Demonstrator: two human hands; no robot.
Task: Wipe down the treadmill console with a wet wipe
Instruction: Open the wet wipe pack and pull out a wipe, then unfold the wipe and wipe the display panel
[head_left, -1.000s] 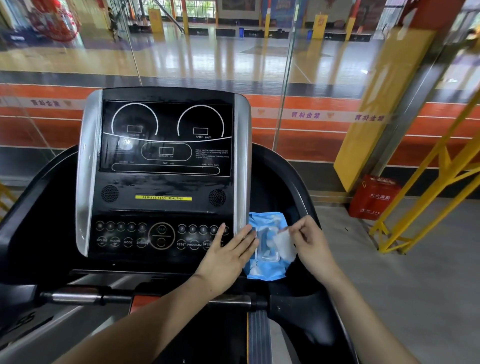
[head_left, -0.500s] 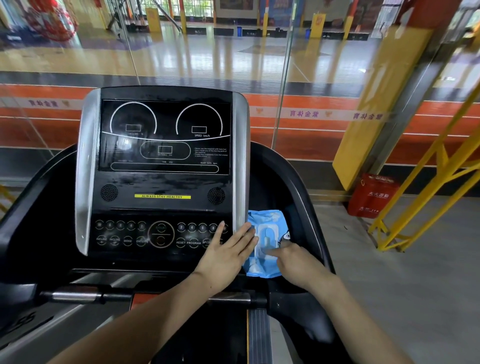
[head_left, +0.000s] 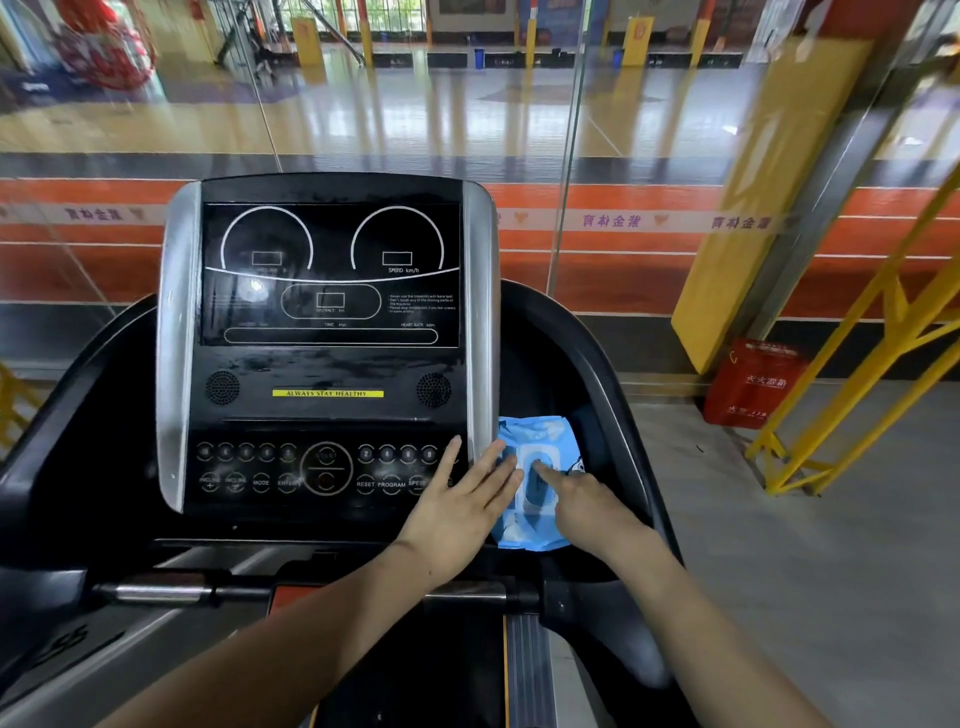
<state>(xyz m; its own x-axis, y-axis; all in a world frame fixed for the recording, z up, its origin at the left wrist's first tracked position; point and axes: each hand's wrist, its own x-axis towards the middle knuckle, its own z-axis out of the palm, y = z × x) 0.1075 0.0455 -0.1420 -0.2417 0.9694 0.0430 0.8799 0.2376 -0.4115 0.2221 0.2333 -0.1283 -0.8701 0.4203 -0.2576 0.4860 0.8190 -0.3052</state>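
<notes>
Head cam: blue wet wipe pack (head_left: 540, 483) sits in the tray at the treadmill console's (head_left: 330, 338) right edge. Left hand (head_left: 457, 512) lies flat, fingers spread, on its left side; right hand (head_left: 584, 506) presses its lid with one pointed finger

Both bare forearms come up from the bottom edge of the frame and converge just right of centre; the left hand (head_left: 457, 506) lies flat, palm down, fingers straight and spread, tips aimed up and to the right; the right hand (head_left: 584, 506) sits just beside it, index finger stretched toward the upper left and pressing down, the other fingers curled under; the two hands are close, not touching.
</notes>
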